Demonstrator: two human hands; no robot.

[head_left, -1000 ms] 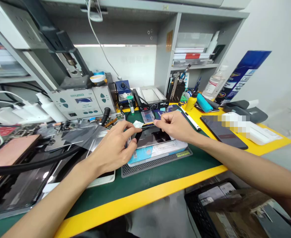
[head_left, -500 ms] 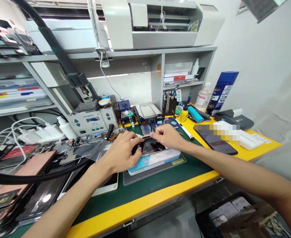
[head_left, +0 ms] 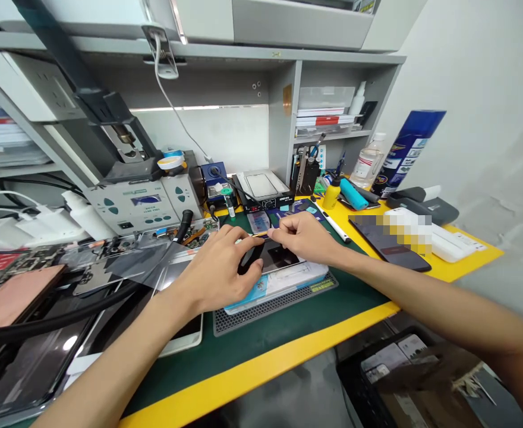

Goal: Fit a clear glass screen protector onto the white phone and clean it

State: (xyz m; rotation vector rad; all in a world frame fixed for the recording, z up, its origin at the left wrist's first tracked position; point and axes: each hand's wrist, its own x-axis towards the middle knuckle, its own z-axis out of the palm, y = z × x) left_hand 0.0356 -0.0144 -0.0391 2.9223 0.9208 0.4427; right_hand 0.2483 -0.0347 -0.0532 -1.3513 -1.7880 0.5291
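Observation:
A dark phone screen (head_left: 277, 257) lies on a white and blue packet (head_left: 288, 280) atop a grey perforated mat (head_left: 252, 309). My left hand (head_left: 219, 270) grips the screen's left end with curled fingers and thumb. My right hand (head_left: 303, 238) pinches a thin yellow strip (head_left: 259, 235) at the screen's far edge, fingers pressed together. Both hands sit close together over the screen.
A grey soldering station (head_left: 141, 199), a blue unit (head_left: 212, 178) and a black heating plate (head_left: 264, 190) stand behind. Another dark phone (head_left: 386, 244), a white marker (head_left: 333, 223), bottles and a blue box (head_left: 408, 148) are to the right. Phone parts and a black hose (head_left: 56, 318) crowd the left.
The camera tilted up, then back down. My hands stayed on the phone screen, the right pinching the yellow strip slightly nearer the left fingers.

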